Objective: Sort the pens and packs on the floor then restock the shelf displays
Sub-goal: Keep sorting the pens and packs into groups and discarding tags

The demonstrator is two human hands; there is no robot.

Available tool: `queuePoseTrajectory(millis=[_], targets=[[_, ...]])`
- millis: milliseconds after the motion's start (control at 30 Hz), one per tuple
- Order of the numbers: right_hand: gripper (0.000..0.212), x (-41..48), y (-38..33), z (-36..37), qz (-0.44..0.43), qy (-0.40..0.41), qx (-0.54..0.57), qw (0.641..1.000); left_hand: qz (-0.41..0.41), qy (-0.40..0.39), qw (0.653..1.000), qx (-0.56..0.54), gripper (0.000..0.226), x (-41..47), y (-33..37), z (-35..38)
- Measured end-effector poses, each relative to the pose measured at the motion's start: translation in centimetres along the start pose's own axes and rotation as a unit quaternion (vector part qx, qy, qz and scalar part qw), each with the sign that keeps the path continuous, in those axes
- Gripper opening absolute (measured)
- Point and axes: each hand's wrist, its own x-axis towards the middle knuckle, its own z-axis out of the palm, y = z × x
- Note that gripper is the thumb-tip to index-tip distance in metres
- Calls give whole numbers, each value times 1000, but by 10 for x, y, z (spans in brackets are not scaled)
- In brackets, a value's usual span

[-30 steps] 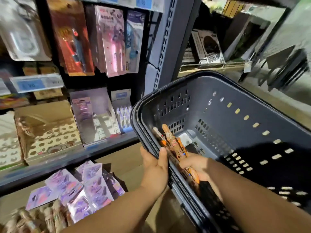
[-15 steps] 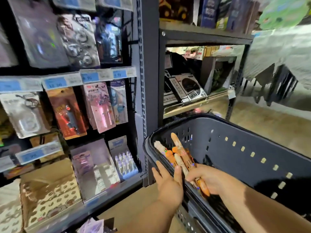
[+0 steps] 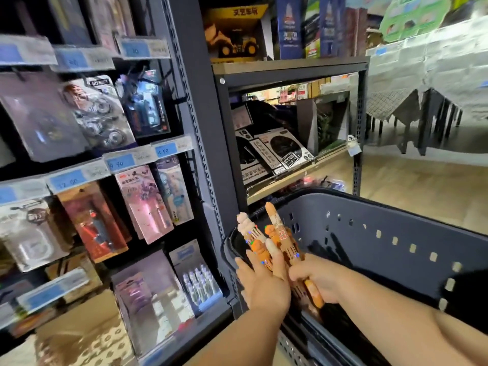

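Right hand (image 3: 317,280) gripping pens (image 3: 277,237), long axis pointing up-left toward shelf displays (image 3: 144,202); left hand (image 3: 264,285), fingers straight, pressing alongside, sitting nearer.

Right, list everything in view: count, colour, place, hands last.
pens: several, orange and cream, bunched above the basket's left rim
basket: one, dark grey, lower right
hanging packs: many, pink, red, blue, left display
price tags: several, blue and white, left display rails
toy truck box: one, yellow, top shelf, right unit
boxes: a few, black and white, middle shelf
left hand: fingers straight against pens
right hand: grips the pens
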Motion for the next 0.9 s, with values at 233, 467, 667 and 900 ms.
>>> queuePoseTrajectory(millis=[233,467,667,900], targets=[[16,-5,-22,0,-51,20,54,997,50,6,996,-69,74,6,30,5],[61,-16,-59,-15,-90,16,70,993,71,-134,939,-307,44,7,72,-7],[60,-19,-84,26,-106,-34,54,992,78,-128,914,-377,49,7,72,-47],[13,-25,-88,117,-114,-60,43,991,75,-101,913,-389,65,-3,37,-129]])
